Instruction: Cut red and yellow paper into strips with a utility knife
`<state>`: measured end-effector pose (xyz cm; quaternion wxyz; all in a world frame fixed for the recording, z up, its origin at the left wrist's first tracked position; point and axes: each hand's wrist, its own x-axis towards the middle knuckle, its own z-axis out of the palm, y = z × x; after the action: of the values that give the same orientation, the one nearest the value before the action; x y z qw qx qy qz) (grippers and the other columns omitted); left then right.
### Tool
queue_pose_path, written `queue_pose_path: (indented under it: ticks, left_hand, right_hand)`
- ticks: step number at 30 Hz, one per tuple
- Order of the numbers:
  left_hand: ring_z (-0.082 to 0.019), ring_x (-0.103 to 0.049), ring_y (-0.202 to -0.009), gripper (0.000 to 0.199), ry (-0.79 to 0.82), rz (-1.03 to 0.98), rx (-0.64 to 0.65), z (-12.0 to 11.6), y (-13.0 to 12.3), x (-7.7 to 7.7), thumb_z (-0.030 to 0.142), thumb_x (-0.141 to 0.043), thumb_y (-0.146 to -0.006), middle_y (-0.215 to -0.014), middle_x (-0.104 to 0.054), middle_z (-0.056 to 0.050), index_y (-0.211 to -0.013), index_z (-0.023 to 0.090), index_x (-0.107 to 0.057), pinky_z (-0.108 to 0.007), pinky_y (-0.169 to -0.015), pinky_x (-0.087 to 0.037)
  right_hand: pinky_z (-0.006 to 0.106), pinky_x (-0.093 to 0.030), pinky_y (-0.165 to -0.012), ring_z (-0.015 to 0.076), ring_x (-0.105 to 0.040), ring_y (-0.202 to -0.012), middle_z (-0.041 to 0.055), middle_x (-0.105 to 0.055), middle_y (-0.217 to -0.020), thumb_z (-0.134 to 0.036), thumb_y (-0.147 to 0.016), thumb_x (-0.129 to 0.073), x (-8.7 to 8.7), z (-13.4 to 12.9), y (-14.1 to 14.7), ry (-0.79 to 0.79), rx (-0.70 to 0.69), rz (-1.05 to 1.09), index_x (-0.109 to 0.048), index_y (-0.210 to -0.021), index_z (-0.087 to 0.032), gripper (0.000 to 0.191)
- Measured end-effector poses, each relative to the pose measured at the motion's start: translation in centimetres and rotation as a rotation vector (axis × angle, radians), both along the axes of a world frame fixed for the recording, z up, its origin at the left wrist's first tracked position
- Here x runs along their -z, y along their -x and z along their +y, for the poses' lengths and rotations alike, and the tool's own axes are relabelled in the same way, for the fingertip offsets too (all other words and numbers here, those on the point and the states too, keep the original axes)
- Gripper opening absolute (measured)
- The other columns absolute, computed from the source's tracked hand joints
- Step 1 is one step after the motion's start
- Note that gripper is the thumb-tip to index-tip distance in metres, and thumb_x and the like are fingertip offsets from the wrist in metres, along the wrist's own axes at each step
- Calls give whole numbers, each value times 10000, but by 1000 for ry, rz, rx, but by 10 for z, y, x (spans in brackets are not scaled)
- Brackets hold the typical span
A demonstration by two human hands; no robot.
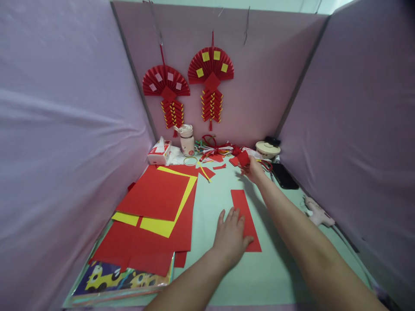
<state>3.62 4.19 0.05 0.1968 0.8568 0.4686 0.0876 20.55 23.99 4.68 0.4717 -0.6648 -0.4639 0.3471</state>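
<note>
My left hand lies on the left edge of a long red paper strip, its fingers stretched out and spread. Farther back, my right hand is closed on a small red paper piece, pinched by the fingers and raised above the table. Part of that hand's grip is hidden from this angle. Just beyond it lie more small red pieces and a tangle of red and coloured pipe cleaners or cords.
Large red sheets and yellow paper are stacked at left. A tissue box, a bottle and a beige lidded bowl stand at the back. A phone and glue gun lie right. Fan decorations hang behind.
</note>
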Motion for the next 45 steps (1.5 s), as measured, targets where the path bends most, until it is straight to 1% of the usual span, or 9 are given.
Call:
queue_pose_path:
  ticks: [6,10,14,18,22,30,34,38,45]
  left_hand:
    - [-312,-267,-1495,544,-22,-104,4,2,-1,-2,436,-562,-927,-1561,-391,-176,-1382,137,-551,-565,-1226,-108]
    - [-279,-479,-1364,444,143,-616,-240,11,6,-16,384,-569,-919,-1451,-535,-158,-1309,173,-585,-455,-1157,-341]
    - [-224,-700,-969,436,693,-1221,-351,17,18,-27,515,-515,-944,-1080,-718,-148,-1127,142,-647,-361,-876,-549]
    - [-162,-681,-713,231,715,-1375,-488,15,29,-21,300,-706,-798,-838,-711,-79,-945,126,-665,-276,-685,-555]
    - [-157,-691,-765,172,583,-1424,-610,18,42,-13,219,-664,-782,-874,-715,-63,-934,145,-635,-270,-705,-563]
    - [-171,-710,-860,248,506,-1528,-649,25,57,-6,154,-698,-762,-974,-728,-72,-996,163,-614,-296,-767,-586]
    - [-160,-713,-868,385,493,-1569,-620,25,54,-3,94,-698,-764,-985,-732,-60,-1117,178,-571,-319,-816,-587]
    - [-169,-715,-829,423,488,-1561,-593,23,51,-1,76,-726,-732,-927,-738,-56,-1117,166,-573,-342,-825,-584]
    - [-167,-705,-798,198,480,-1550,-686,24,55,4,259,-693,-844,-920,-720,-77,-980,157,-592,-307,-743,-577]
  right_hand:
    - [295,-567,-768,210,-712,-1001,136,-738,-1093,-571,-966,-275,-2,-71,6,-60,-186,224,-654,-1128,-186,564]
    - [356,-544,-897,233,-646,-1141,111,-682,-1249,-530,-903,-485,11,-124,14,-146,-205,220,-621,-1222,-205,475]
    - [444,-408,-1090,256,-527,-1266,111,-604,-1351,-369,-815,-660,31,-174,34,-389,-264,-171,-624,-1259,-217,470]
    - [450,-352,-1137,268,-412,-1387,149,-466,-1488,-413,-868,-636,45,-204,48,-411,-425,-525,-540,-1397,-211,574]
    - [450,-306,-1164,298,-264,-1486,186,-275,-1612,-516,-885,-612,52,-213,41,-213,-457,-747,-338,-1543,-165,795]
    - [585,-147,-1186,316,-311,-1469,146,-408,-1557,-328,-940,-517,58,-219,-6,4,-430,-905,-511,-1430,-196,507]
    - [538,-273,-1149,340,-432,-1384,195,-492,-1481,-320,-854,-633,36,-208,-2,-53,-358,-627,-612,-1288,-150,467]
    - [335,-516,-883,215,-670,-1010,115,-706,-1166,-415,-848,-649,23,-188,34,-83,-356,-325,-650,-1157,-179,389]
    - [216,-438,-521,115,-574,-588,-13,-660,-681,-350,-818,-688,33,-159,63,17,-283,-129,-654,-789,-171,184]
